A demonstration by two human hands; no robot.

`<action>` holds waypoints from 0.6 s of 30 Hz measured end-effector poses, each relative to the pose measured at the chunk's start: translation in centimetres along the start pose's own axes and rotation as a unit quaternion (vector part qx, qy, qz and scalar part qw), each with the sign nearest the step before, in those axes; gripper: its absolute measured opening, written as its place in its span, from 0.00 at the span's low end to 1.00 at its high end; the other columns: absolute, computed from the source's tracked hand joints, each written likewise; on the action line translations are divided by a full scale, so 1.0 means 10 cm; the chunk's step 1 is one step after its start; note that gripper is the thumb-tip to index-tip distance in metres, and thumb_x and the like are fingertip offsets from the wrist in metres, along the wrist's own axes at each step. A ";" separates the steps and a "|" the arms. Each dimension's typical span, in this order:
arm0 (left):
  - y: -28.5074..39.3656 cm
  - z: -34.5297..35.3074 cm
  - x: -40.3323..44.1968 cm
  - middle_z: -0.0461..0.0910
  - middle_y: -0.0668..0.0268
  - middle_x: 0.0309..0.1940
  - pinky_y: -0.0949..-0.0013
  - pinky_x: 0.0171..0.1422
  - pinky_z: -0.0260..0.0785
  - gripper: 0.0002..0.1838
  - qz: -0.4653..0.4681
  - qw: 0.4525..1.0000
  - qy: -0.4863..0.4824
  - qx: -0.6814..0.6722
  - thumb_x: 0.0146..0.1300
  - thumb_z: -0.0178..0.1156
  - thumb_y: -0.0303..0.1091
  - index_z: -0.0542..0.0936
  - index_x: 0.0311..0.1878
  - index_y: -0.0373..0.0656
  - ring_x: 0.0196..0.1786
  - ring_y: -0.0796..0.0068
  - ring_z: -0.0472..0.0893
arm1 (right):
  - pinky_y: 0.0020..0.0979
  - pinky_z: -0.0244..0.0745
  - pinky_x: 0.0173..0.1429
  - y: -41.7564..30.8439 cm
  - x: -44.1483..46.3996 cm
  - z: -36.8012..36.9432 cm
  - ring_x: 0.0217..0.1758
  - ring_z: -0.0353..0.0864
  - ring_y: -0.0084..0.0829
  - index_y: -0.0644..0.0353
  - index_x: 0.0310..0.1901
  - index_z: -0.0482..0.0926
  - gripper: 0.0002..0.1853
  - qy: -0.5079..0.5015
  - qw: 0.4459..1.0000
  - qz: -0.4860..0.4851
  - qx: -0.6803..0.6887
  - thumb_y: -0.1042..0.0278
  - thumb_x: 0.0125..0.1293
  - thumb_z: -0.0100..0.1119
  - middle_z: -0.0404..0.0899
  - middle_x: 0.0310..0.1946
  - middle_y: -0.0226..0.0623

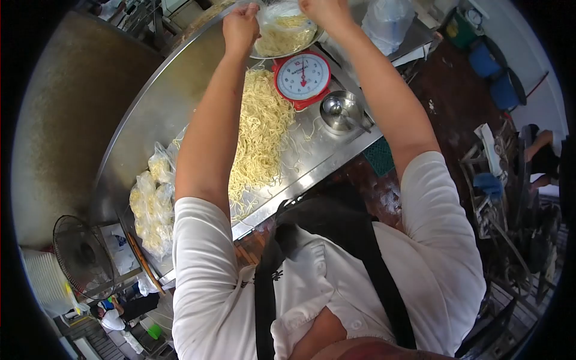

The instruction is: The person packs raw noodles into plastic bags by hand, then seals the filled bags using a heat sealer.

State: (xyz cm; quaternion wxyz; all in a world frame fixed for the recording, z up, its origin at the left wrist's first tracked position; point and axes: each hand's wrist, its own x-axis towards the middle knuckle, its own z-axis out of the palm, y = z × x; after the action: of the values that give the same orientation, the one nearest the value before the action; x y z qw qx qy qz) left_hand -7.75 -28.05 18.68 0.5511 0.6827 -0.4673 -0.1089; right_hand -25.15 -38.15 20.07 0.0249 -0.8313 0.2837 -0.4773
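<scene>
Both arms reach to the top of the view, over a clear plastic bag of noodles (287,37) on the pan of a red dial scale (303,77). My left hand (241,29) is closed on the bag's left edge. My right hand (327,13) is closed at the bag's right side, partly cut off by the frame's top. A large heap of loose yellow noodles (259,135) lies on the metal table (141,117) below the scale. Right of the heap is a steel bowl (342,112) with a ladle in it.
Several filled noodle bags (153,207) are piled at the table's left. Plastic bags (387,24) stand at the upper right. A fan (84,258) is at lower left, blue bins (507,89) at far right. Other people show at the lower left and right edge.
</scene>
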 end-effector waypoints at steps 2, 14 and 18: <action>-0.09 0.05 -0.05 0.73 0.71 0.17 0.73 0.23 0.64 0.15 0.048 0.995 -0.002 -0.084 0.75 0.55 0.39 0.84 0.41 0.37 0.17 0.81 0.71 | 0.44 0.79 0.48 -0.09 0.05 0.18 0.41 0.84 0.48 0.63 0.51 0.78 0.18 -0.050 0.994 -0.089 0.024 0.56 0.69 0.59 0.83 0.40 0.49; 1.01 -1.18 -0.90 0.70 0.75 0.16 0.78 0.21 0.57 0.12 0.146 0.950 -0.001 -0.278 0.74 0.57 0.37 0.84 0.44 0.38 0.18 0.86 0.65 | 0.42 0.74 0.52 -0.90 0.18 -0.12 0.45 0.82 0.43 0.49 0.57 0.79 0.16 -0.374 0.923 -0.070 0.055 0.59 0.73 0.49 0.84 0.43 0.50; 0.70 -1.55 -1.76 0.71 0.74 0.15 0.78 0.20 0.58 0.14 0.039 0.979 -0.019 -0.200 0.75 0.56 0.38 0.84 0.43 0.38 0.16 0.87 0.66 | 0.41 0.75 0.52 -1.51 -0.96 0.14 0.47 0.82 0.44 0.53 0.56 0.80 0.16 -0.387 0.912 -0.054 0.125 0.63 0.68 0.53 0.83 0.43 0.50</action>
State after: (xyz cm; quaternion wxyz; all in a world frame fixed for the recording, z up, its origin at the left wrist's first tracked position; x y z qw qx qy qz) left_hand -10.54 -4.32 23.92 0.6712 0.5377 -0.4728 -0.1919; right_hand -20.97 -21.08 16.50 0.2108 -0.9551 0.1440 -0.1502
